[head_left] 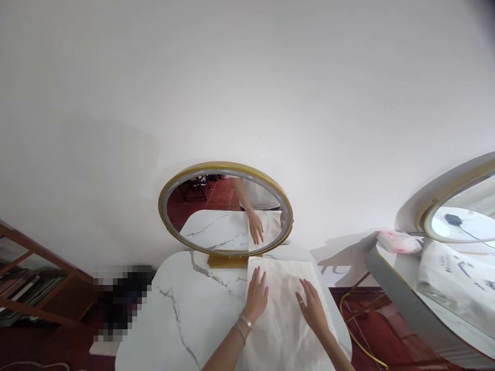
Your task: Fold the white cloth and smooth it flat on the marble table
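A white cloth (286, 293) lies spread over the right half of a white marble table (185, 314). My left hand (256, 294) rests flat on the cloth's left edge, fingers stretched out, a bracelet at the wrist. My right hand (312, 308) lies flat on the middle of the cloth, fingers apart, a ring on one finger. Neither hand grips anything. Behind the cloth stands a round gold-framed mirror (225, 208) on a gold base, reflecting the table, the cloth and one hand.
A white wall rises behind the table. A wooden bookshelf (27, 281) stands at the left. At the right is a second table (425, 288) with a gold-rimmed mirror (460, 211), a white printed cloth and a pink packet (398, 241). A yellow cable (356, 330) lies on the red floor.
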A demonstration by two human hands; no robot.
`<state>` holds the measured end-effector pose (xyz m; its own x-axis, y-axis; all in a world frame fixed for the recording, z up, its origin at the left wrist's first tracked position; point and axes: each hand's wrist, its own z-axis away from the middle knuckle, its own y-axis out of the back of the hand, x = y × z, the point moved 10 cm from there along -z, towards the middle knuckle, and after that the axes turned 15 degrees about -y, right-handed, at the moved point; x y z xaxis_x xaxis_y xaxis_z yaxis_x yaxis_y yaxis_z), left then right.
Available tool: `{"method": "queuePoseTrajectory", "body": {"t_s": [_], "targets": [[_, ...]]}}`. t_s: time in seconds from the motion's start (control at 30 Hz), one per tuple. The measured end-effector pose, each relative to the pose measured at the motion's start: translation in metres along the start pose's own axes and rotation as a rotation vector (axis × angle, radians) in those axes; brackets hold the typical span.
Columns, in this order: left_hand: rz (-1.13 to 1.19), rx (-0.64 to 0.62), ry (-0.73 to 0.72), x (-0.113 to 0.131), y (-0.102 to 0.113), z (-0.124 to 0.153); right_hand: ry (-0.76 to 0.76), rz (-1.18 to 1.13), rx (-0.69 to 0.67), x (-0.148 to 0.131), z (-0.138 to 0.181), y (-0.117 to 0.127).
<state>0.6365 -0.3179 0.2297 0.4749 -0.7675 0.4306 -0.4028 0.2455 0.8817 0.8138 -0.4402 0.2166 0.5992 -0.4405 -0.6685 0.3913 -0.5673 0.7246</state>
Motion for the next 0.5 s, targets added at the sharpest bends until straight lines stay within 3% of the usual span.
{"method": "queuePoseTrajectory", "body": {"t_s": [0.1, 0.23, 0.33, 0.5], "targets": [[-0.154, -0.058, -0.037, -0.015, -0.026, -0.017, -0.004, 0.187, -0.002, -0.004, -0.021, -0.036], [-0.309, 0.075, -0.051, -0.030, -0.039, -0.013, 0.057, 0.372, 0.012, -0.004, -0.022, -0.069], [-0.367, 0.188, -0.008, -0.035, -0.036, -0.015, 0.118, 0.425, 0.067, -0.015, -0.019, -0.078], [-0.370, 0.268, 0.101, -0.038, -0.032, -0.032, 0.155, 0.465, 0.133, -0.032, -0.022, -0.080]]}}
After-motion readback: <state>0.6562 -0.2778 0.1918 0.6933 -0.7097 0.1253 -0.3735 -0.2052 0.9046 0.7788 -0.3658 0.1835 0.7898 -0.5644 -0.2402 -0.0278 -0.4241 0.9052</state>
